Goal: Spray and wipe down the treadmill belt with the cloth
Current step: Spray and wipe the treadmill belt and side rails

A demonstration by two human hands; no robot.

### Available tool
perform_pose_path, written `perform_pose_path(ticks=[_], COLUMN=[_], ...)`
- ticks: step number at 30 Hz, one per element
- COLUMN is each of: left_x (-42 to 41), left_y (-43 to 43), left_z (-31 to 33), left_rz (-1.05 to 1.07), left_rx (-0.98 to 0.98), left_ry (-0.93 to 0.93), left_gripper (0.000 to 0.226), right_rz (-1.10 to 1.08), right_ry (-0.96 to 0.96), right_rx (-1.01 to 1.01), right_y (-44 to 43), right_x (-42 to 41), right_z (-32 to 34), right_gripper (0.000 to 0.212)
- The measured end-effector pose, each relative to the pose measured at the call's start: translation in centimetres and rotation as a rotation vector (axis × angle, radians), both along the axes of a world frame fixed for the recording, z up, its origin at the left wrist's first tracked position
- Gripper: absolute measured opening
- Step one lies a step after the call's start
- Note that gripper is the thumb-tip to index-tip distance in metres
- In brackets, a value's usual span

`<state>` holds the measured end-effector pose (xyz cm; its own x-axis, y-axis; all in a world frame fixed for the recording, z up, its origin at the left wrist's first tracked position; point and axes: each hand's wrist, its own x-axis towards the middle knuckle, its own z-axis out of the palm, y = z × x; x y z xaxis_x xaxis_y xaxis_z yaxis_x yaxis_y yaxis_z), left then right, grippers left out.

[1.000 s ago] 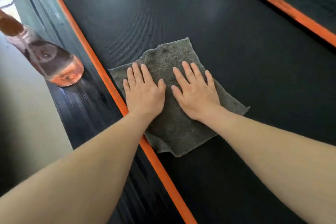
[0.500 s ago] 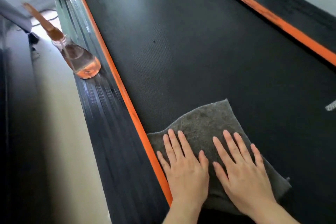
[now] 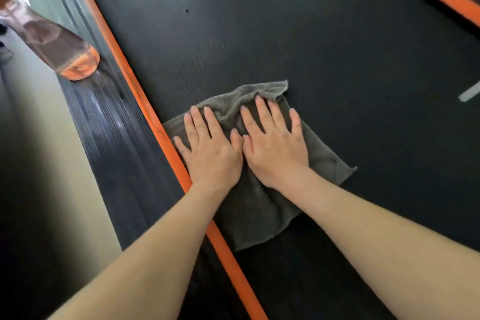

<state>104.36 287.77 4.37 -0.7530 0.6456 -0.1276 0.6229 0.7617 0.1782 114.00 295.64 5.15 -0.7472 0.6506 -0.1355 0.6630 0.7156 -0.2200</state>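
Both hands lie flat on the grey terry cloth point(image 3: 259, 215), which is spread on the black textured treadmill belt point(image 3: 285, 34) right against the orange edge stripe point(image 3: 145, 101). The left hand point(image 3: 211, 150) and right hand point(image 3: 275, 148) meet at the thumbs, fingers point(image 3: 197, 122) straight and spread, pressing down and gripping nothing. The cloth's far edge is bunched ahead of the right fingertips, so a forward push could roll it under itself and leave a strip unwiped. The left little finger lies just beside the stripe; a drift that way could carry the cloth onto the ribbed black side rail point(image 3: 111, 138), where the clear spray bottle with orange liquid point(image 3: 59, 44) stands near the stripe and could be knocked. The bottle's top is cut off and blurred. Whether the belt is wet cannot be told; a small dark speck point(image 3: 187, 10) and a pale mark point(image 3: 468, 93) at the right edge are unidentifiable
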Motion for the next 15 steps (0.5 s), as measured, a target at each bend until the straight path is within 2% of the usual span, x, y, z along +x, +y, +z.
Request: perform_pose_path(ticks=[2,5,15], left_x=[0.0,2.1,20.8], left_y=[0.2,-1.2,-9.1], left_z=[0.1,0.0,0.3], left_rz=[0.001,0.002,-0.238], left_rx=[-0.002,0.013,-0.038], left_ry=[-0.01,-0.021,-0.047], left_gripper=[0.076,0.081,0.071], right_rz=[0.022,0.032,-0.069], right_ry=[-0.01,0.014,-0.105], right_rx=[-0.003,-0.02,-0.064], right_y=[0.4,-0.9,-10.6], right_x=[0.4,3.8,24.1], right_z=[-0.1,0.0,0.7], right_gripper=[0.058,0.06,0.06])
